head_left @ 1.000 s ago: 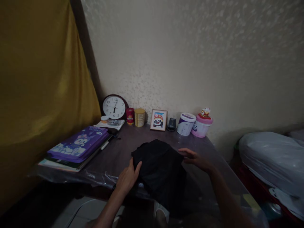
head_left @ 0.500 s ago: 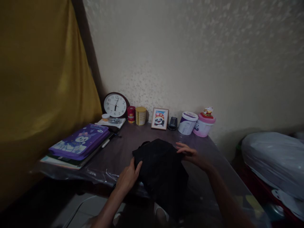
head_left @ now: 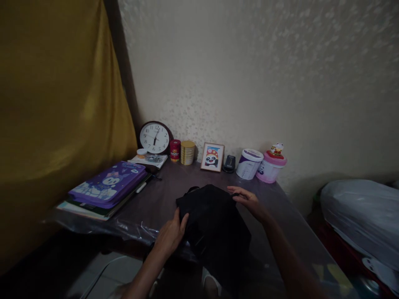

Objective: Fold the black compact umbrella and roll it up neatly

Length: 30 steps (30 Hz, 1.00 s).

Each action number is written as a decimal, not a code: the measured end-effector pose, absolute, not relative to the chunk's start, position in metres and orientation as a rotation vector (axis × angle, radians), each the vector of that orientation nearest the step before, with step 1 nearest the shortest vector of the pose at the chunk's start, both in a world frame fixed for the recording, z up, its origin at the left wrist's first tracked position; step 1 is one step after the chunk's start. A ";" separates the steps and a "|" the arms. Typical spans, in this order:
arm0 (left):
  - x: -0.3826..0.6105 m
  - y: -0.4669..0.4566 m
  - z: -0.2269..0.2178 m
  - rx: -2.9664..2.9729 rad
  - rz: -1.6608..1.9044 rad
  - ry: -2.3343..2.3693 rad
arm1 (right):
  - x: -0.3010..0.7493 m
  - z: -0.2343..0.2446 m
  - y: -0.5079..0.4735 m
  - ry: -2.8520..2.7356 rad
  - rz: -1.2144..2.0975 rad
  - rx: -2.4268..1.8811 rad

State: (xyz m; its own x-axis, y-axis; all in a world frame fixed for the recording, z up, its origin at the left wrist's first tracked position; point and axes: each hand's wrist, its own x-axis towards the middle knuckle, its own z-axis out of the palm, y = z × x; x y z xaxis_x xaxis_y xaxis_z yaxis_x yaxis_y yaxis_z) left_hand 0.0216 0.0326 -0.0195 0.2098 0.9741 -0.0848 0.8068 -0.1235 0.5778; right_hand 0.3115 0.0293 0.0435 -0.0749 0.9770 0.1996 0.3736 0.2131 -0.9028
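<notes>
A dark black fabric item [head_left: 215, 228], with a small loop at its upper left corner, lies over the front part of the table and hangs down past its edge. Its exact kind is hard to make out in the dim light. My left hand [head_left: 171, 233] grips its left edge, thumb on top and the other fingers partly hidden beneath. At the upper right corner, my right hand [head_left: 247, 202] pinches a thin black strap or edge between thumb and fingers.
Along the wall stand a clock [head_left: 155, 138], a red tin [head_left: 175, 150], a yellow can [head_left: 187, 153], a panda picture frame [head_left: 212, 157], a white tub [head_left: 249, 165] and a pink tub [head_left: 270, 169]. A purple folder [head_left: 109, 185] lies on books at left on the plastic-covered table [head_left: 162, 195].
My right hand has shifted slightly left at the item's upper right corner, and a bit of black strap now shows at its fingers. The view has turned a little. My left hand keeps its hold.
</notes>
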 end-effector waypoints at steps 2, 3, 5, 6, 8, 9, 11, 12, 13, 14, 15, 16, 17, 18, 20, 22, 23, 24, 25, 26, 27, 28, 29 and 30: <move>0.021 0.032 -0.020 2.012 0.420 1.627 | 0.305 0.044 0.032 -1.581 0.839 -1.339; 0.021 0.032 -0.020 2.032 0.400 1.618 | 0.302 0.044 0.034 -1.567 0.829 -1.349; 0.020 0.031 -0.020 2.075 0.355 1.615 | 0.296 0.043 0.038 -1.545 0.810 -1.361; 0.020 0.031 -0.021 2.095 0.338 1.616 | 0.294 0.041 0.041 -1.530 0.802 -1.366; 0.020 0.031 -0.023 2.137 0.326 1.618 | 0.289 0.036 0.048 -1.490 0.803 -1.373; 0.020 0.031 -0.025 2.157 0.327 1.618 | 0.287 0.033 0.052 -1.465 0.817 -1.370; 0.021 0.031 -0.028 2.192 0.323 1.626 | 0.285 0.026 0.059 -1.409 0.858 -1.359; 0.022 0.031 -0.030 2.207 0.319 1.636 | 0.284 0.023 0.063 -1.385 0.871 -1.356; 0.022 0.031 -0.032 2.220 0.314 1.650 | 0.283 0.020 0.067 -1.369 0.873 -1.356; 0.023 0.031 -0.032 2.234 0.310 1.655 | 0.283 0.017 0.070 -1.361 0.865 -1.360; 0.023 0.031 -0.033 2.247 0.306 1.661 | 0.283 0.014 0.073 -1.362 0.851 -1.368; 0.024 0.031 -0.033 2.259 0.298 1.665 | 0.283 0.012 0.076 -1.366 0.832 -1.374; 0.024 0.031 -0.034 2.270 0.290 1.670 | 0.282 0.010 0.078 -1.372 0.817 -1.379; 0.024 0.030 -0.034 2.277 0.287 1.677 | 0.282 0.009 0.080 -1.376 0.810 -1.388; 0.025 0.030 -0.035 2.274 0.300 1.670 | 0.281 0.006 0.083 -1.369 0.807 -1.424; 0.025 0.031 -0.037 2.232 0.359 1.649 | 0.281 0.004 0.085 -1.360 0.802 -1.467; 0.024 0.031 -0.038 2.195 0.399 1.638 | 0.280 0.002 0.086 -1.358 0.796 -1.486; 0.023 0.032 -0.038 2.154 0.434 1.631 | 0.280 0.001 0.087 -1.358 0.786 -1.500; 0.021 0.033 -0.037 2.116 0.462 1.626 | 0.279 0.001 0.087 -1.363 0.777 -1.508; 0.019 0.034 -0.035 2.085 0.483 1.623 | 0.279 0.000 0.088 -1.369 0.770 -1.516; 0.016 0.036 -0.033 2.064 0.499 1.621 | 0.278 0.000 0.088 -1.376 0.764 -1.522; 0.014 0.037 -0.029 2.049 0.509 1.628 | 0.278 0.000 0.087 -1.383 0.759 -1.528; 0.011 0.039 -0.026 2.036 0.526 1.648 | 0.278 0.000 0.087 -1.391 0.755 -1.532; 0.010 0.041 -0.022 2.022 0.559 1.687 | 0.278 0.000 0.087 -1.398 0.752 -1.536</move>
